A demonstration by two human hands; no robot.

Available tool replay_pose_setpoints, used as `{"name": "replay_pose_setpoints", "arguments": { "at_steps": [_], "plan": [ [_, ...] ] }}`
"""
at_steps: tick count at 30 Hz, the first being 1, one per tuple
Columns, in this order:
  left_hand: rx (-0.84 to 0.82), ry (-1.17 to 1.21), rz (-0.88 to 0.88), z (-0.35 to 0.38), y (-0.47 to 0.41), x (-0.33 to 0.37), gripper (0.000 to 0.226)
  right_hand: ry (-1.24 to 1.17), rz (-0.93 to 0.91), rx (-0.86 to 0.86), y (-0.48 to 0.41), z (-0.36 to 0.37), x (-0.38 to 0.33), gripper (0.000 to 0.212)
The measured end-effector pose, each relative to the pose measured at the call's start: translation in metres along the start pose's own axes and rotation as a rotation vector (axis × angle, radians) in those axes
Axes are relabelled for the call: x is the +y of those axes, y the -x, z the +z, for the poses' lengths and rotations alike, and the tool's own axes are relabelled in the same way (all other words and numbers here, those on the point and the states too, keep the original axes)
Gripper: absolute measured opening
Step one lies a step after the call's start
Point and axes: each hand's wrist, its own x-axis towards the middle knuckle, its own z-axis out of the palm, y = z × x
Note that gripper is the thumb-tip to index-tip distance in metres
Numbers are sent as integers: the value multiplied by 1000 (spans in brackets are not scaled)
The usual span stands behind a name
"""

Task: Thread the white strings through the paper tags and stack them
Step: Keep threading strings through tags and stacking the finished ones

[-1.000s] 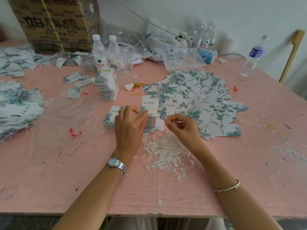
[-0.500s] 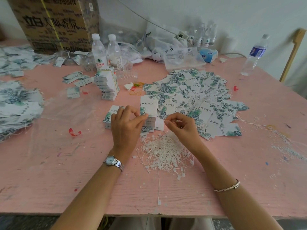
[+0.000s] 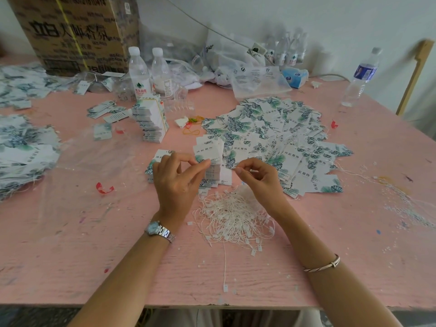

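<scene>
My left hand (image 3: 178,179) pinches the lower edge of a white paper tag (image 3: 207,151) with a green leaf print, lifted off a small stack of tags (image 3: 213,177) in front of me. My right hand (image 3: 257,177) pinches a thin white string between thumb and forefinger, close to the tag's right side. A tangled pile of white strings (image 3: 232,214) lies on the pink table (image 3: 94,244) just below both hands. A wide spread of strung tags (image 3: 278,135) covers the table to the right.
A taller tag stack (image 3: 151,121) stands behind left, with two water bottles (image 3: 148,72) and a cardboard box (image 3: 75,31). More tags (image 3: 21,152) lie at the left edge. Another bottle (image 3: 361,76) stands at back right. A clear plastic sheet (image 3: 99,159) lies left of my hands.
My left hand has raised the tag slightly and its fingers have shifted on it. The right hand has stayed in place with the string.
</scene>
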Motion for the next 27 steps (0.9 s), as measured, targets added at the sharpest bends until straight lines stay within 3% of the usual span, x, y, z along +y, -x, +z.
{"name": "replay_pose_setpoints", "arguments": {
  "at_steps": [3,7,14,17,21,24,27],
  "plan": [
    [64,-20,167,-3,-1,4,13,-103,21,22,-1,-2,-3,6],
    [22,9,328,-5,0,16,11,-268,58,-15,-1,-7,-9,3],
    [-73,134,407,-4,9,30,7,-342,138,14,-3,-10,-11,13],
    [-172,195,282,-1,10,32,14,-335,116,79,-3,-9,-10,16],
    [-271,296,-156,2,12,35,53,-312,74,101,-4,-12,-8,15],
    [-325,433,-392,0,13,36,51,-280,9,20,-2,-12,-7,5],
    [-344,495,-465,1,12,37,36,-220,-67,-83,0,-9,-8,3]
  ]
}}
